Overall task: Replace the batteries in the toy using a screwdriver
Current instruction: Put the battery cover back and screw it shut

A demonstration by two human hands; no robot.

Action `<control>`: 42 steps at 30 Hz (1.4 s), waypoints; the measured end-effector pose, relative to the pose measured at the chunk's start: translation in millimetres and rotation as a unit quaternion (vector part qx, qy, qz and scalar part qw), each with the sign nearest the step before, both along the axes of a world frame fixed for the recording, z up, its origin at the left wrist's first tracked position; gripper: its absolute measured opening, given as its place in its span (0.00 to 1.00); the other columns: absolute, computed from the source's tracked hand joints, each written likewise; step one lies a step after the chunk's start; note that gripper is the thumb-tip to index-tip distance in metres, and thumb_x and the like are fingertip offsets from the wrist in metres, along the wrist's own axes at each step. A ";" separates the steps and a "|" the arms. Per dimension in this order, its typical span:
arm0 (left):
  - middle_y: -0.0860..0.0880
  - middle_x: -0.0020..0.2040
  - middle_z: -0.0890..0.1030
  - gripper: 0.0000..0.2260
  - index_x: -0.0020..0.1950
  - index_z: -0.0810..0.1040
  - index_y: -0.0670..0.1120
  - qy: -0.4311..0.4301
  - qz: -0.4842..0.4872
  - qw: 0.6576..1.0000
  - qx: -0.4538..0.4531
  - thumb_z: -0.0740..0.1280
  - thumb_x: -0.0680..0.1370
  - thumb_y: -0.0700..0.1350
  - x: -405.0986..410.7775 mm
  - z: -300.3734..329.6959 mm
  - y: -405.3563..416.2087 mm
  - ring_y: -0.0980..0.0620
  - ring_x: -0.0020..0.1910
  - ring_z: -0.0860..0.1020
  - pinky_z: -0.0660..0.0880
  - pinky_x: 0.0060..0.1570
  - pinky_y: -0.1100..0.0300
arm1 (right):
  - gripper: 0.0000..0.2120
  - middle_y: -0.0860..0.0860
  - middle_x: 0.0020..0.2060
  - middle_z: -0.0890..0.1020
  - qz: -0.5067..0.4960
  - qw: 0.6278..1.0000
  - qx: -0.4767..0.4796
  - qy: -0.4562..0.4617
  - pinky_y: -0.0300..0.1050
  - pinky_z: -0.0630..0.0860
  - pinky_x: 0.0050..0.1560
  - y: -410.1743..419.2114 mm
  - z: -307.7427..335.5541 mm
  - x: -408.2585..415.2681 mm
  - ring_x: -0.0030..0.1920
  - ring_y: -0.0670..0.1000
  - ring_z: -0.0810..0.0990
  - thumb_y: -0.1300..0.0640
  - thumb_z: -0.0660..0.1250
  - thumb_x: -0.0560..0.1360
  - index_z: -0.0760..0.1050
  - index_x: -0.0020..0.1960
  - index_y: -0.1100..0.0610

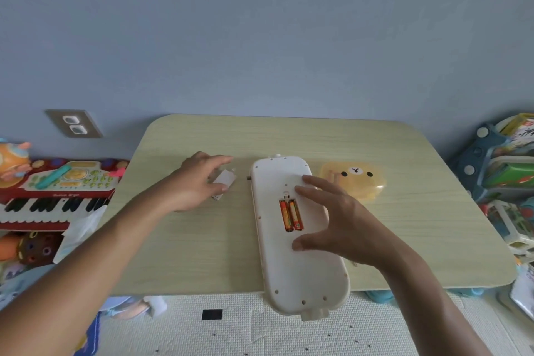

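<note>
A long, cream-white plastic toy lies face down on a pale wood-grain table, its near end overhanging the table's front edge. Its battery compartment is uncovered, showing two orange batteries side by side. The person's right hand hovers over the toy with fingers spread and relaxed, gripping nothing; thumb and fingertips flank the compartment. To the left, the left hand curls loosely over a small white rectangular cover resting on the table; whether it actually grips the piece cannot be told. A translucent yellow bear-faced plastic case sits just right of the toy.
</note>
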State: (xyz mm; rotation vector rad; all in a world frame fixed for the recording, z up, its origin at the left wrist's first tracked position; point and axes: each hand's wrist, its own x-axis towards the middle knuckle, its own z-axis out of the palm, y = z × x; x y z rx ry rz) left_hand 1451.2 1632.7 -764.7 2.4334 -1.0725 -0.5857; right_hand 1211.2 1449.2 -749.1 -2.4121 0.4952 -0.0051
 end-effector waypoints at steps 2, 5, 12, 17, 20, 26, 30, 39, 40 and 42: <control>0.46 0.61 0.70 0.27 0.74 0.70 0.55 0.001 0.006 1.000 0.005 0.72 0.77 0.44 -1.5 -2.1 -4.8 0.47 0.60 0.75 0.71 0.66 0.50 | 0.50 0.39 0.78 0.61 -0.001 1.000 0.000 0.005 0.46 0.66 0.74 -0.7 0.0 0.8 0.76 0.44 0.63 0.41 0.82 0.61 0.66 0.78 0.47; 0.47 0.60 0.71 0.24 0.68 0.76 0.54 -0.007 0.012 1.000 0.008 0.75 0.73 0.44 -5.3 -1.2 -8.3 0.50 0.52 0.76 0.73 0.59 0.56 | 0.50 0.38 0.78 0.62 -0.002 1.000 0.002 0.002 0.48 0.66 0.75 0.4 -0.7 1.0 0.76 0.44 0.63 0.40 0.82 0.60 0.66 0.78 0.47; 0.51 0.45 0.84 0.13 0.51 0.74 0.52 0.039 0.107 0.990 -0.089 0.75 0.73 0.43 -16.2 22.6 -8.0 0.49 0.39 0.84 0.77 0.39 0.56 | 0.51 0.38 0.78 0.61 -0.016 1.000 0.010 -0.001 0.48 0.66 0.76 3.0 -3.5 1.6 0.77 0.43 0.61 0.39 0.82 0.60 0.66 0.78 0.47; 0.48 0.42 0.86 0.17 0.54 0.76 0.52 0.158 0.071 0.953 -0.248 0.77 0.71 0.39 -68.2 42.8 -30.1 0.49 0.36 0.87 0.83 0.43 0.51 | 0.50 0.38 0.79 0.61 -0.013 1.000 0.012 -0.004 0.47 0.65 0.75 1.6 -4.7 0.3 0.77 0.43 0.61 0.40 0.82 0.61 0.66 0.78 0.47; 0.49 0.40 0.85 0.17 0.55 0.77 0.54 0.156 0.015 0.958 -0.240 0.78 0.71 0.40 -94.4 34.3 -38.2 0.50 0.34 0.86 0.82 0.43 0.54 | 0.49 0.38 0.79 0.60 -0.002 1.000 0.011 -0.010 0.39 0.64 0.70 1.5 -5.6 -0.1 0.77 0.41 0.61 0.40 0.82 0.61 0.66 0.78 0.44; 0.44 0.40 0.82 0.17 0.54 0.80 0.56 0.133 0.002 0.967 -0.217 0.79 0.70 0.41 -103.2 18.4 -36.1 0.49 0.35 0.85 0.84 0.42 0.55 | 0.50 0.39 0.79 0.60 -0.003 1.000 0.013 -0.016 0.37 0.61 0.70 -0.6 -8.2 -3.0 0.78 0.40 0.60 0.41 0.82 0.61 0.66 0.79 0.47; 0.45 0.40 0.82 0.18 0.54 0.80 0.56 0.128 -0.006 0.967 -0.220 0.80 0.69 0.42 -103.4 15.8 -37.9 0.50 0.35 0.84 0.83 0.43 0.56 | 0.48 0.40 0.79 0.60 0.006 1.000 0.011 -0.025 0.36 0.60 0.69 -0.2 -7.6 -3.7 0.78 0.41 0.59 0.42 0.82 0.62 0.66 0.78 0.43; 0.56 0.44 0.77 0.19 0.58 0.81 0.58 0.025 -0.038 0.981 -0.191 0.79 0.69 0.50 -102.0 9.3 -37.2 0.59 0.41 0.77 0.70 0.41 0.72 | 0.48 0.42 0.80 0.61 0.009 0.999 0.020 -0.036 0.37 0.60 0.70 0.0 -7.7 -4.8 0.78 0.41 0.59 0.44 0.83 0.62 0.65 0.77 0.40; 0.58 0.45 0.76 0.19 0.59 0.81 0.58 0.019 -0.041 0.981 -0.191 0.79 0.69 0.50 -101.2 8.0 -36.9 0.60 0.43 0.77 0.71 0.44 0.72 | 0.47 0.42 0.80 0.61 0.008 0.999 0.021 -0.034 0.37 0.60 0.70 0.1 -7.8 -4.9 0.78 0.41 0.59 0.44 0.83 0.63 0.65 0.77 0.41; 0.59 0.48 0.77 0.20 0.60 0.81 0.58 0.010 -0.049 0.981 -0.189 0.78 0.69 0.52 -99.8 4.9 -36.4 0.59 0.50 0.76 0.71 0.50 0.69 | 0.47 0.42 0.80 0.61 0.008 0.999 0.023 -0.033 0.38 0.60 0.71 0.0 -7.7 -4.9 0.78 0.42 0.59 0.44 0.83 0.63 0.65 0.77 0.41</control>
